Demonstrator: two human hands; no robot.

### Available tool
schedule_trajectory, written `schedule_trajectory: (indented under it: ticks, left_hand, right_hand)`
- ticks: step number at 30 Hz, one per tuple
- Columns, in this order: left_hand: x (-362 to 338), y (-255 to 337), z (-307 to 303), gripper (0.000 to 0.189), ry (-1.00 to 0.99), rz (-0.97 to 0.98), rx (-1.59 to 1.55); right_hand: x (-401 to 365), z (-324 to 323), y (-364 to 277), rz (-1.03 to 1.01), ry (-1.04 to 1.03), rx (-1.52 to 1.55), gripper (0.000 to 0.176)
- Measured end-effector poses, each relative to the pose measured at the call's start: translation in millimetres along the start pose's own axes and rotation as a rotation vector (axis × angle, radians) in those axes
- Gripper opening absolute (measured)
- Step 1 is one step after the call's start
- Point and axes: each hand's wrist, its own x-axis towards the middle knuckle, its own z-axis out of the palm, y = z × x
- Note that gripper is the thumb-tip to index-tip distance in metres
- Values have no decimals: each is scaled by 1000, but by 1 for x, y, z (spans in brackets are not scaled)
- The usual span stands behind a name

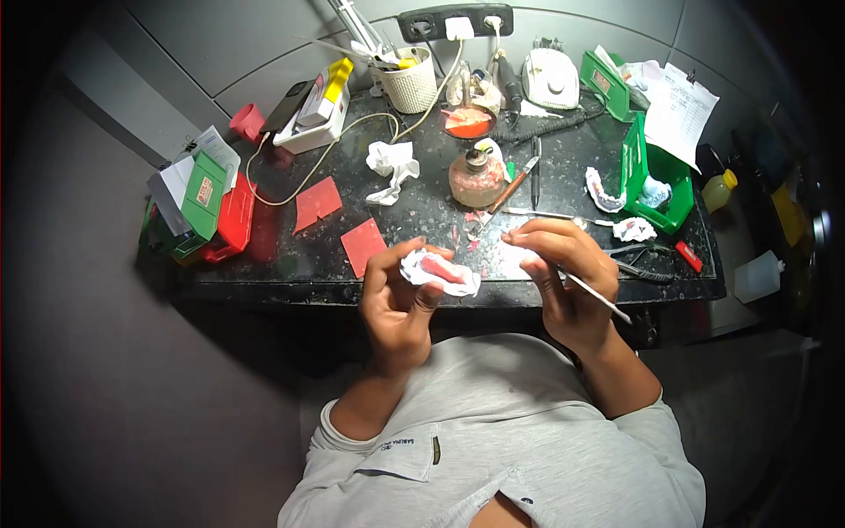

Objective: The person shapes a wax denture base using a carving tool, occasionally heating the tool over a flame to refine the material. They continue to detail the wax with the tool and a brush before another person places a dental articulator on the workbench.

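My left hand (398, 308) is closed around a white plaster dental cast (464, 285) with pink-red wax (437, 267) on it, held above the bench's front edge. To its right, my right hand (576, 277) grips a thin metal dental hand tool (598, 297) like a pen. The shaft sticks out below the fingers; its working tip is hard to make out. Behind the hands stands a glass spirit burner (477, 182) with pink wax spilled over it. A wax knife with a brown handle (519, 187) lies beside the burner, near pink wax scraps (475, 220).
Two red wax sheets (363, 245) and crumpled white paper (393, 169) lie at left. Further plaster casts (635, 230), pliers (642, 268) and an open green box (673, 189) are at right. Red and green boxes (231, 220) stand at the left edge. A cable (299, 187) crosses the bench.
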Motion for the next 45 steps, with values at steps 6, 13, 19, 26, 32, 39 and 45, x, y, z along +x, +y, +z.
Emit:
schedule_trajectory:
  ticks: [6,13,19,26,32,39,45]
  left_hand:
    - [9,10,-1,51,4,-413,-418]
    - [12,17,-5,41,-52,-667,-574]
    - [9,17,-6,39,-58,-706,-619]
    - [8,18,-6,37,-45,-702,-566]
    - [10,25,0,38,2,-723,-541]
    - [9,24,-6,37,-9,-787,-542]
    - [10,19,-9,36,-20,-817,-537]
  right_hand:
    - [-2,2,-13,21,-106,217,20]
    - [-10,18,-21,-110,-243,196,26]
    - [-18,27,-17,-232,-237,109,31]
    - [-18,30,-21,-275,-214,83,29]
    - [-19,31,-20,-280,-214,80,28]
    - [-21,29,-13,-338,-262,34,33]
    - [-24,28,-6,-352,-300,10,32]
